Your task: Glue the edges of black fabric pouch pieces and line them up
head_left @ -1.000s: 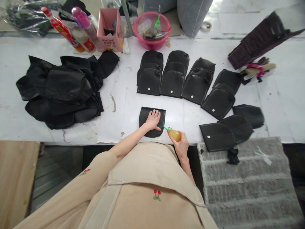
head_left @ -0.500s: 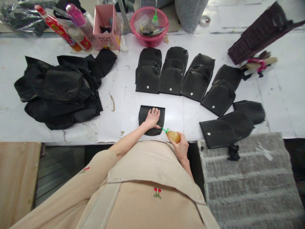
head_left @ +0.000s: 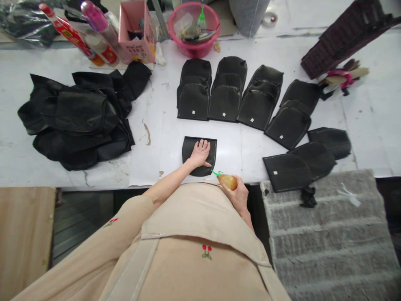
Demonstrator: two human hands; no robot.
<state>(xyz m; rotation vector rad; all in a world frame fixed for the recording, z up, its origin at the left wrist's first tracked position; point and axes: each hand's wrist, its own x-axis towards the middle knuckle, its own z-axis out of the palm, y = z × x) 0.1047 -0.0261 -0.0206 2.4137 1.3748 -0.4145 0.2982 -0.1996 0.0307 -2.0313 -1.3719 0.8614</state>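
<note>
A single black piece (head_left: 189,152) lies flat on the white table in front of me. My left hand (head_left: 200,154) rests on it with the fingers spread, palm down. In my right hand (head_left: 238,193) is a squeeze bottle (head_left: 228,182) of amber liquid, the fingers wrapped round it. Its green nozzle (head_left: 215,173) points left, with the tip at the piece's lower right edge, near my left thumb. Whether the tip touches the piece I cannot tell.
Overlapping black pieces (head_left: 224,100) fan out behind and to the right. A black heap (head_left: 81,113) lies left. Farther back are a pink bowl (head_left: 194,48), a pink box (head_left: 138,48), upright bottles (head_left: 97,21) and a dark basket (head_left: 341,37). Grey quilted cloth (head_left: 326,234) lies right.
The nozzle tip has moved slightly down and left along the edge of the black piece. My left hand stays pressed on the piece. The view has shifted a little.
</note>
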